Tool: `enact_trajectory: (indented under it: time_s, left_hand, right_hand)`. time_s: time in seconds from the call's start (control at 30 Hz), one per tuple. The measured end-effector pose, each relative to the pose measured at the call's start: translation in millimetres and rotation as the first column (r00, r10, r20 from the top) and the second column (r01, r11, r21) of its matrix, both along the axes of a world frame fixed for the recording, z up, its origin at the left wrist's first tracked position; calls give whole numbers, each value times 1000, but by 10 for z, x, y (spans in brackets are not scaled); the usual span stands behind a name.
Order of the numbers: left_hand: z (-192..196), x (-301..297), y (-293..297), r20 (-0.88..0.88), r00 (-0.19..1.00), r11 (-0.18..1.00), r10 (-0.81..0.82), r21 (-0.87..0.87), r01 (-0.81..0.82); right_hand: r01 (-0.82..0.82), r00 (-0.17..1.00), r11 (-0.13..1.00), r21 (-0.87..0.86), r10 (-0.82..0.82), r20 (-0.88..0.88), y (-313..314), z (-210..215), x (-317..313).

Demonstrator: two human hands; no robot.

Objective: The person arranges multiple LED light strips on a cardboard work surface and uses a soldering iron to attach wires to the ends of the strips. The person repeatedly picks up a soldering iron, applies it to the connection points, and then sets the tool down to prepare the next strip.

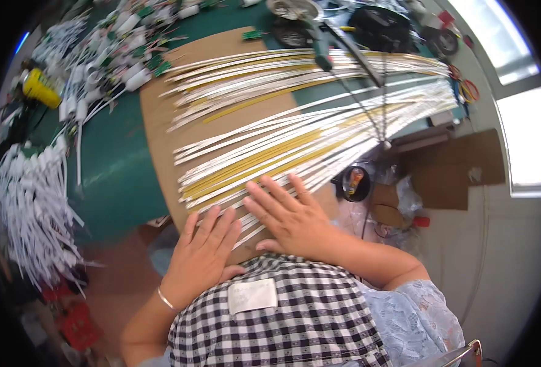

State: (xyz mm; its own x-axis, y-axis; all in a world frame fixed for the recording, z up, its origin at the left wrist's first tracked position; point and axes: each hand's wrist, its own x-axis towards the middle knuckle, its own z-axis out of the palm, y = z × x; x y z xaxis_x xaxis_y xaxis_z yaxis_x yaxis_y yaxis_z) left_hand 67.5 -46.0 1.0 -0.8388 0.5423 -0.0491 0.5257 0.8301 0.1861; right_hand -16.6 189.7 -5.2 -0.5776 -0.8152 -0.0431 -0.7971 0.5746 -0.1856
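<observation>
Long thin white and yellow strips (252, 156) lie fanned out across a brown cardboard sheet (157, 131). My left hand (204, 244) rests flat at the near left ends of the strips, fingers stretched out. Beside it, my right hand (292, 217) is spread over the nearest strips, its fingertips on them. Neither hand grips anything. A second bundle of strips (240, 79) lies farther back on the cardboard. Both bundles run together toward the far right. The parts of the strips under my palms are hidden.
A soldering iron (323, 58) with a dark cable lies over the far bundle. White cables (35, 196) hang off the green table (121, 183) at left. A yellow bottle (41, 88) and a heap of white fittings (130, 37) stand behind. Cardboard boxes (448, 171) are at right.
</observation>
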Motion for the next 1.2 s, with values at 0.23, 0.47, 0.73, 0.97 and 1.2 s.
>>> enact_trajectory:
  time_s: [0.23,0.47,0.73,0.97,1.2]
  left_hand:
    - [3,7,-24,12,1000,997,14,75,-14]
    - [-69,59,-172,-79,994,928,76,370,-42]
    - [-12,-294,-319,-202,879,836,432,455,-306]
    - [34,-351,-274,-224,891,889,395,340,-308]
    - [67,-374,-231,-175,898,880,403,346,-327]
  right_hand:
    - [26,1000,998,52,-25,-13,12,136,-99]
    - [3,1000,997,83,-2,-14,168,115,-71]
    - [38,987,947,-318,-85,-135,-13,168,-387]
    - [102,994,955,-278,-111,-17,-55,21,-638]
    - [213,977,917,-338,-194,88,-45,-27,-694]
